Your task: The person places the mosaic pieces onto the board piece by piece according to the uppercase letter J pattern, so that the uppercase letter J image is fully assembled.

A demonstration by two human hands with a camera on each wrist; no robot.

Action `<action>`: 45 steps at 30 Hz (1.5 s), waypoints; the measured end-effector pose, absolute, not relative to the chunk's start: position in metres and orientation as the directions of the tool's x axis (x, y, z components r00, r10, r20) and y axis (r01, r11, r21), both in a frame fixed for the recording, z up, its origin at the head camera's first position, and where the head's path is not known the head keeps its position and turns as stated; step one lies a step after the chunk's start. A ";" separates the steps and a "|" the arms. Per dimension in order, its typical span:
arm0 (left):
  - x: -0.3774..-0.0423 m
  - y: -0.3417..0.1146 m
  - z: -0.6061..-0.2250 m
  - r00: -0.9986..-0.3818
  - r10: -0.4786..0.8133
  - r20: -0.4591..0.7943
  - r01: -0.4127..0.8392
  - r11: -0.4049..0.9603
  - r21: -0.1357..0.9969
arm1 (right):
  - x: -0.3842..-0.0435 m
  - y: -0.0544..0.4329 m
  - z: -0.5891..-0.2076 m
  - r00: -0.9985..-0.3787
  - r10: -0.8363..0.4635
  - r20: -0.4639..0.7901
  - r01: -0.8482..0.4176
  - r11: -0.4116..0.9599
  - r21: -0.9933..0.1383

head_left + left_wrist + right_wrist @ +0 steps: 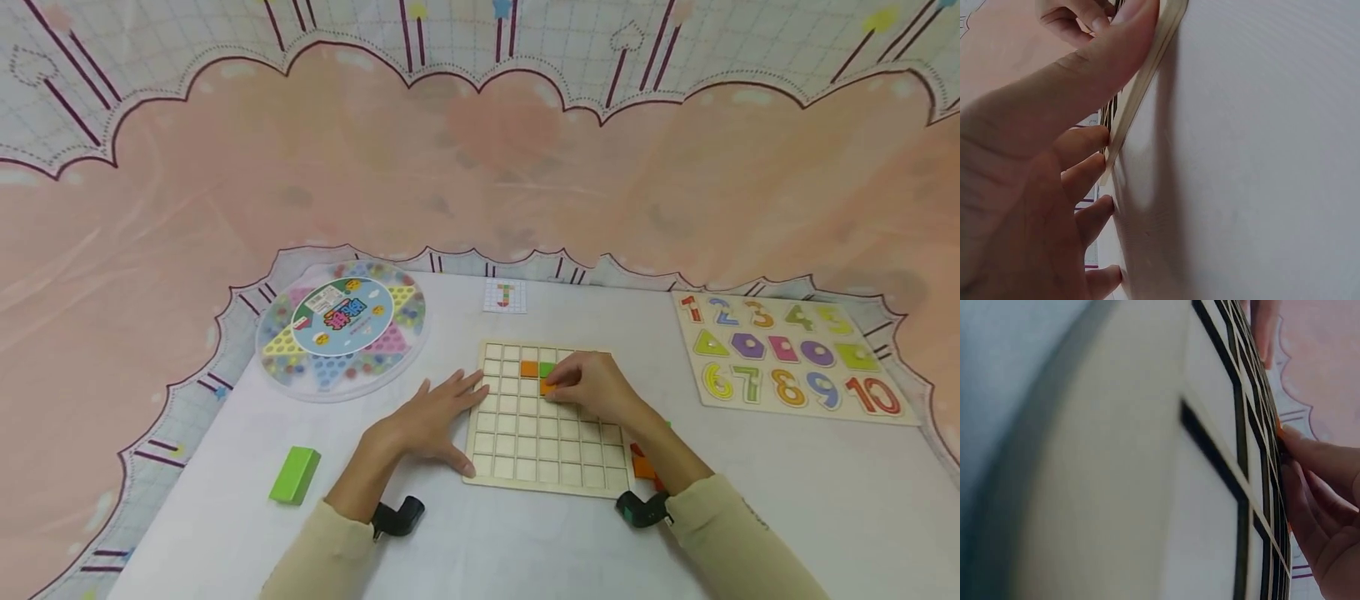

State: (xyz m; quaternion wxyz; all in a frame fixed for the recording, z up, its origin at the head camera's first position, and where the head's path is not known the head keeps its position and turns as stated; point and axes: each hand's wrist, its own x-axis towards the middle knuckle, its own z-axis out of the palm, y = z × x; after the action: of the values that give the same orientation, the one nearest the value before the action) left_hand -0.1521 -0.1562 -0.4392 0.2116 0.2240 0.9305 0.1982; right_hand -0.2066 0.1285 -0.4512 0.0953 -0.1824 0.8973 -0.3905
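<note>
A wooden grid board lies flat on the white table. Spread fingers of my left hand rest along its left edge, with the thumb near the lower left corner; the left wrist view shows this hand against the board's side. My right hand is over the upper part of the grid. Between thumb and fingertips it pinches an orange square tile, partly hidden, at one cell. Just above is a green tile, with another orange tile beside it, both in cells.
Orange and red pieces lie right of the board, partly under my right forearm. A pattern card with a coloured J lies behind the board. Around are a round game box, a number puzzle and a green block.
</note>
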 end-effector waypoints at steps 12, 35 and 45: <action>-0.152 -0.160 -0.438 -0.791 0.531 -0.304 0.369 0.811 0.454 | -0.202 0.123 -0.453 -0.918 -0.395 0.004 -0.299 0.689 -0.660; -0.150 -0.157 -0.438 -0.800 0.510 -0.315 0.345 0.821 0.455 | -0.205 0.124 -0.453 -0.907 -0.422 -0.007 -0.308 0.675 -0.670; -0.151 -0.158 -0.437 -0.797 0.514 -0.317 0.352 0.822 0.449 | -0.209 0.129 -0.448 -0.877 -0.473 -0.083 -0.305 0.682 -0.665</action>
State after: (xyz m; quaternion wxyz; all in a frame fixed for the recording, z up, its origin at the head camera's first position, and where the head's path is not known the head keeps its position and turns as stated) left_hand -0.1508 -0.1582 -0.4373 0.2176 0.2329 0.9293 0.1868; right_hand -0.2094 0.1286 -0.4478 0.1248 -0.2140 0.9086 -0.3364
